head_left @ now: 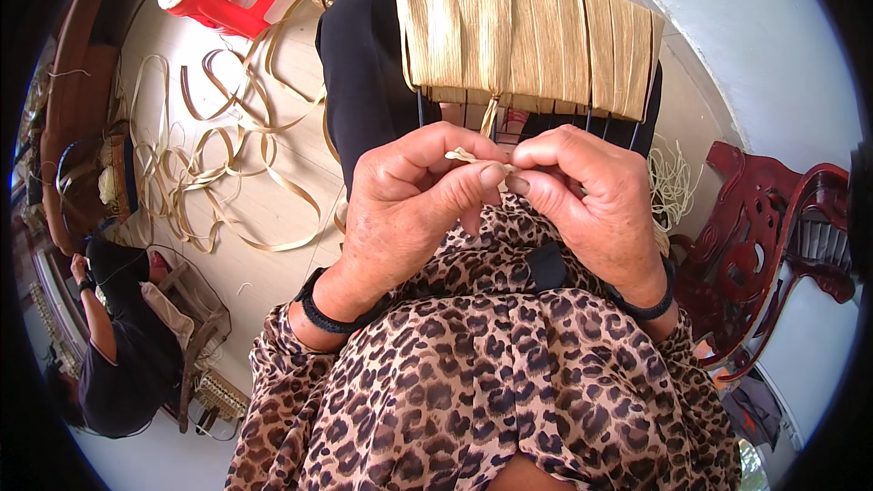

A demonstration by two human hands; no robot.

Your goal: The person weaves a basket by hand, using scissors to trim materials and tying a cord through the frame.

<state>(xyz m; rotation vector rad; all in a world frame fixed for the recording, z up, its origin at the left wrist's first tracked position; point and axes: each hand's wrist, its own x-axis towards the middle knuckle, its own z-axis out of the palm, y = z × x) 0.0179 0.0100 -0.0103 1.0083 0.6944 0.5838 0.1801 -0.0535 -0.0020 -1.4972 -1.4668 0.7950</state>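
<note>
We pinch the pale strip (pixel 461 155) in our L hand (pixel 405 184) & R hand (pixel 582 184), on the near side of the straw-covered frame (pixel 536 36). Prob. light, bendy, easy to rip; best held w/ fingertips nr its ends.

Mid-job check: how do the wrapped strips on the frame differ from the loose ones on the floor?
The wrapped strips lie closely side by side over the black wire frame; the loose strips curl and loop across the floor. The wrapped strips form a broad, nearly continuous panel, while the loose strips look like narrow, separate ribbons. Both are tan.
</note>
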